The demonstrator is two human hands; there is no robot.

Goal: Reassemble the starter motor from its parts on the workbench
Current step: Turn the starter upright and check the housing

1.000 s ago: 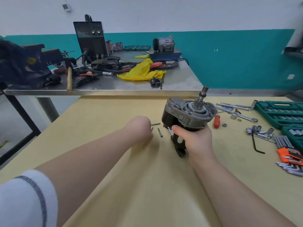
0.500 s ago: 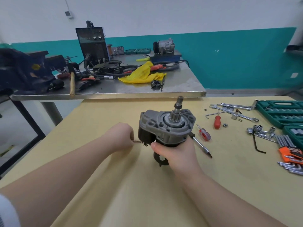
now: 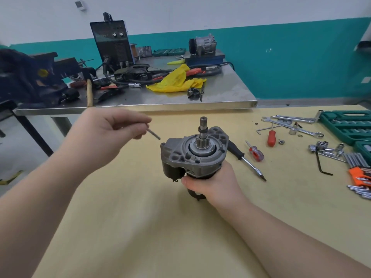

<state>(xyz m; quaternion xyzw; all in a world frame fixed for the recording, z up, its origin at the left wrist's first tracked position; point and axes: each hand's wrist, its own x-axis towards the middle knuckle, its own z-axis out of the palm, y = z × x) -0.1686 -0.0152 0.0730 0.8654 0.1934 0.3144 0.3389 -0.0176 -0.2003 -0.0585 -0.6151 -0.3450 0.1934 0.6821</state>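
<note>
A white wall with a teal lower band runs behind a steel tabletop (image 3: pixel 226 91) cluttered with gear, and nearer the camera lies a pale yellow tabletop (image 3: pixel 140 217) where the work is being done. On the steel one, going left to right, sit a dark vise (image 3: pixel 34 79), a wooden-handled hammer (image 3: pixel 89 93), a black welding machine (image 3: pixel 112 43), a crumpled yellow cloth (image 3: pixel 176 81) and a grey compressor (image 3: pixel 202 44) on a blue block.

Over the yellow surface the left hand (image 3: pixel 104 135) is raised clear of the wood, its thumb and fingers pinching a thin metal bolt (image 3: pixel 154 135) whose free end points down and right toward the starter motor (image 3: pixel 194 155), close to it but not touching. The right hand (image 3: pixel 212 181) is wrapped around the motor's dark body from below and holds it upright, pinion gear and shaft pointing up. The hands are apart, with the motor between them.

Just right of the motor a black-handled screwdriver (image 3: pixel 247 159) lies on the wood, then a small red-and-clear screwdriver (image 3: pixel 255 151) and a red-handled one (image 3: pixel 271 138). Farther right are spanners (image 3: pixel 291 119), loose sockets (image 3: pixel 325 147), a black hex key (image 3: pixel 321 163), an orange hex key holder (image 3: pixel 361 175) and green tool cases (image 3: pixel 347 125) at the edge.
</note>
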